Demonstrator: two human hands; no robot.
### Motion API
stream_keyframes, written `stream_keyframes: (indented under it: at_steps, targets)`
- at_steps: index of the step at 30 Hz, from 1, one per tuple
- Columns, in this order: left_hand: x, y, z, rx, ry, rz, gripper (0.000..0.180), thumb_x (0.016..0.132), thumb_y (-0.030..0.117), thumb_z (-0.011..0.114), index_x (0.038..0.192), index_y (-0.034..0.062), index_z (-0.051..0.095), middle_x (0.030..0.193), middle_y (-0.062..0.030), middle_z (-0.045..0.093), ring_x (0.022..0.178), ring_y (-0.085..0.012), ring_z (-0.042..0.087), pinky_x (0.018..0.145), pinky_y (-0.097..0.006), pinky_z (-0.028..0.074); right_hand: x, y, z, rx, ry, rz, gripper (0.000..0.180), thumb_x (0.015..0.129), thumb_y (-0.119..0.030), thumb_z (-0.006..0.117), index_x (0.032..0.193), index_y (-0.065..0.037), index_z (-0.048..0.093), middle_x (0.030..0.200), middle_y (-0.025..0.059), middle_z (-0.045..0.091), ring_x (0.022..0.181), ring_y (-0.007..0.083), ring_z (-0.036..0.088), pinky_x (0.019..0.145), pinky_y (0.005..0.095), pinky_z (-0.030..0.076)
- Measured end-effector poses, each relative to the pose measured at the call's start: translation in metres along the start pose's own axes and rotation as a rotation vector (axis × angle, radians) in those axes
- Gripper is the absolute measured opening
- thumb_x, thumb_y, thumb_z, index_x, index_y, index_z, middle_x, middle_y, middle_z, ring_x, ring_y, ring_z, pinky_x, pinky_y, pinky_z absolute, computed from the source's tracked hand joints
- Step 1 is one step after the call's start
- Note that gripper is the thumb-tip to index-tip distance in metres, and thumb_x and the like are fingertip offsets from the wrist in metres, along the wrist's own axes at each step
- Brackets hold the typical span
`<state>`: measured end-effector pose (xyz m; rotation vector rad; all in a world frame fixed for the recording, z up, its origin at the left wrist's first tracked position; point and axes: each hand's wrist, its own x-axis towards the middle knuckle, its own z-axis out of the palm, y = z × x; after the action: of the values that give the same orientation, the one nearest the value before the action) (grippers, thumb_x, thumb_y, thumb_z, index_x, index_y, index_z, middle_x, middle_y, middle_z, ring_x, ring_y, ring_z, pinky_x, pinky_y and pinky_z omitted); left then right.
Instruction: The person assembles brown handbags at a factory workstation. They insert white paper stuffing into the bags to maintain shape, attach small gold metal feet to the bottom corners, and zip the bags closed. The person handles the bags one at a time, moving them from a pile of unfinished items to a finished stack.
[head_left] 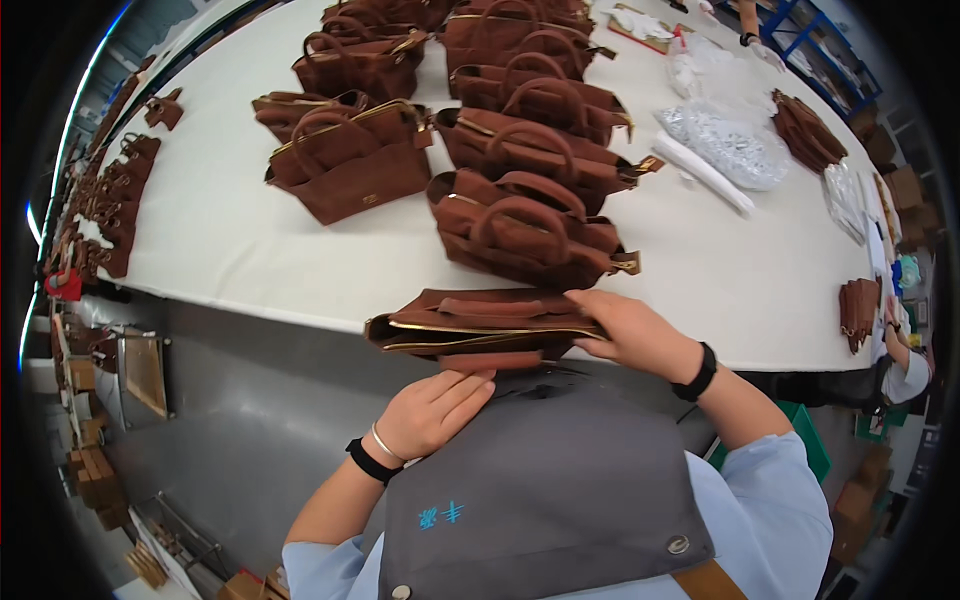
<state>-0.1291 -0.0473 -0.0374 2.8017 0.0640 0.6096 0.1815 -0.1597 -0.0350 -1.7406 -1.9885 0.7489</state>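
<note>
A brown handbag (470, 325) with a gold zip lies at the table's near edge, its mouth facing up and partly open. My right hand (640, 335) grips its right end, thumb on the near side and fingers over the far side. My left hand (435, 410) lies against the near side with fingers stretched out together, their tips touching the near handle (492, 361); its thumb is hidden. Just beyond stands another brown handbag (525, 240), front of a row of several like it.
A second group of brown handbags (355, 165) stands at left on the white table (220, 220). Clear plastic bags (730, 140) and a white roll (703, 172) lie at right. Flat brown pieces (808, 130) are beyond them. Another person's arm (895, 345) shows at far right.
</note>
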Motion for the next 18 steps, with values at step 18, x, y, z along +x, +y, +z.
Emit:
stream_keyframes:
  at_steps: [18]
  targets:
    - [0.088,-0.015,0.052,-0.042,-0.286,-0.499,0.078,0.068,0.030,0.086,0.137,0.0058,0.056,0.103,-0.0117,0.071,0.095,-0.0315,0.067,0.083,-0.040,0.052,-0.045,0.047,0.021,0.102,0.145,0.051,0.070,0.091,-0.047,0.067,0.134,0.005,0.048,0.118,0.0249,0.061,0.109,0.0399,0.060,0.091,0.0434,0.051]
